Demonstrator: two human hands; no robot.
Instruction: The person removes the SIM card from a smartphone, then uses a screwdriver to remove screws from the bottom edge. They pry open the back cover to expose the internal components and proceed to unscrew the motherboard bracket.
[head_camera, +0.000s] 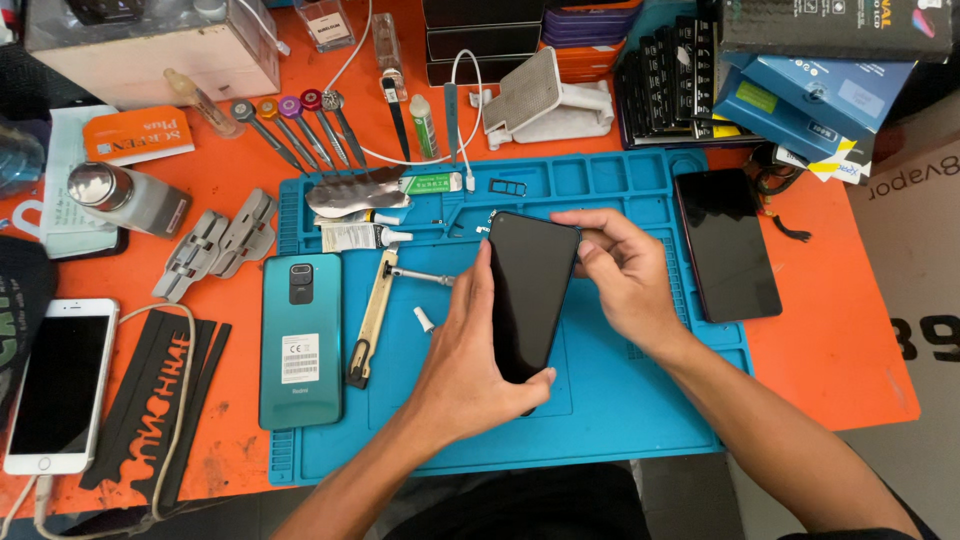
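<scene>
1. Black phone (530, 295): held above the middle of the blue work mat (620, 420), dark screen up. Its long axis runs from the far edge of the mat toward the person, tilted slightly.
2. Left hand (465, 370): clamped on the near end of the black phone, thumb at its lower right corner, fingers along the left edge. This hand carries the weight and lies toward the person from the phone.
3. Right hand (625, 275): closed on the far right corner of the black phone, fingertips pinching its upper edge; it sits to the right of the phone's axis.
4. Teal phone (300, 340): face down along the left edge of the mat, camera end away from the person, well apart from both hands.
5. Second dark phone (727, 245): flat at the mat's right edge, screen up, near the right hand but not touching.
6. Metal blade tool (372, 320) lies between the teal phone and the left hand; glue tubes (365, 235) sit at the mat's far left corner.
7. White phone (62, 385): on the orange table (830, 370), near its left edge, cable attached.
8. Row of colour-capped screwdrivers (295, 125) and stacked boxes (810, 80) along the table's far edge.
</scene>
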